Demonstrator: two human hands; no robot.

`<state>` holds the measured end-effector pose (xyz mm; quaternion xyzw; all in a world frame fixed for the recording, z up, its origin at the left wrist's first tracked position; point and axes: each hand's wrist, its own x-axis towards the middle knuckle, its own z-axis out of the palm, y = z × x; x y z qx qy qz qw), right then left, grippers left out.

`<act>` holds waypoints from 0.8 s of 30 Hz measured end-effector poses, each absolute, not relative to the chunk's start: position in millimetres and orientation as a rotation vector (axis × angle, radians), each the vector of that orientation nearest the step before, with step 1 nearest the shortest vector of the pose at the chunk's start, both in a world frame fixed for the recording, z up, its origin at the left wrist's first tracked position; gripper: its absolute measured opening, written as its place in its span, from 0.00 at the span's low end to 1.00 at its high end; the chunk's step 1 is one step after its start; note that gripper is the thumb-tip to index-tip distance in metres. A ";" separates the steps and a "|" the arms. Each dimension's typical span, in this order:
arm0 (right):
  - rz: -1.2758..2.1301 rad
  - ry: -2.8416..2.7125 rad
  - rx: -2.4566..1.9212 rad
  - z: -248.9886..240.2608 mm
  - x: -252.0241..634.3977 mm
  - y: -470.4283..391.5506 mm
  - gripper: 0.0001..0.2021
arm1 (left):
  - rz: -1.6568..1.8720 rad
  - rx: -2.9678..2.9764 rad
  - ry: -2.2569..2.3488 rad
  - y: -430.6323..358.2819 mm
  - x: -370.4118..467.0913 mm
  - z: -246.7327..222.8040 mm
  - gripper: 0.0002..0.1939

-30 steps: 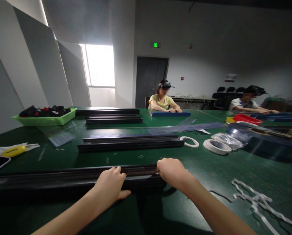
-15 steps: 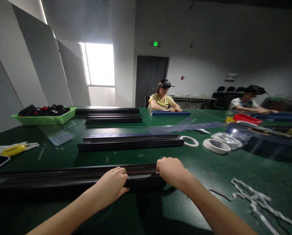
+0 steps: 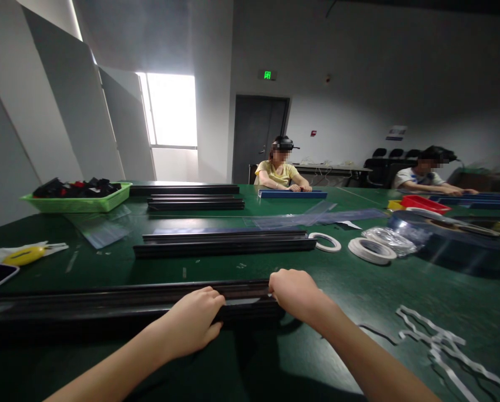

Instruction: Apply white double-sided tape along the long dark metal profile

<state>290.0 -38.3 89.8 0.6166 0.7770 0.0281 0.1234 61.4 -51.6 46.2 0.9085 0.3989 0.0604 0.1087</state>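
Note:
A long black channel-shaped profile (image 3: 86, 312) lies across the front of the green table. My left hand (image 3: 197, 318) is closed over its near edge, thumb low on the front side and fingers curled into the channel. At the right end my right hand (image 3: 295, 291) is bent into a pinch against the profile; what its fingertips hold, if anything, is hidden. A pale strip (image 3: 242, 301) shows along the channel between both hands.
Beyond lie more black profiles (image 3: 224, 248), white tape rolls (image 3: 372, 251) and a wide film roll (image 3: 463, 240). Crumpled white strips (image 3: 446, 340) are at right. A green basket (image 3: 77, 205) and yellow cutter (image 3: 23, 255) are at left. Two co-workers (image 3: 277, 173) sit opposite.
My left hand has slid slightly to the right along the profile, toward my right hand. My right hand stays at the profile's end.

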 end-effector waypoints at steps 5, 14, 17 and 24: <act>0.078 2.246 1.825 90.0 289.3 -38.5 0.12 | 0.140 2.674 1.249 -53.8 64.5 45.0 0.12; 0.057 2.219 1.848 91.6 286.8 -40.3 0.12 | -0.015 2.644 1.643 -58.0 67.4 43.3 0.18; 0.071 2.231 1.845 88.7 288.5 -38.7 0.12 | -0.019 2.615 1.750 -57.6 64.9 40.3 0.21; 0.082 2.239 1.833 88.5 288.5 -38.4 0.12 | -0.113 2.604 1.712 -55.5 60.7 50.0 0.24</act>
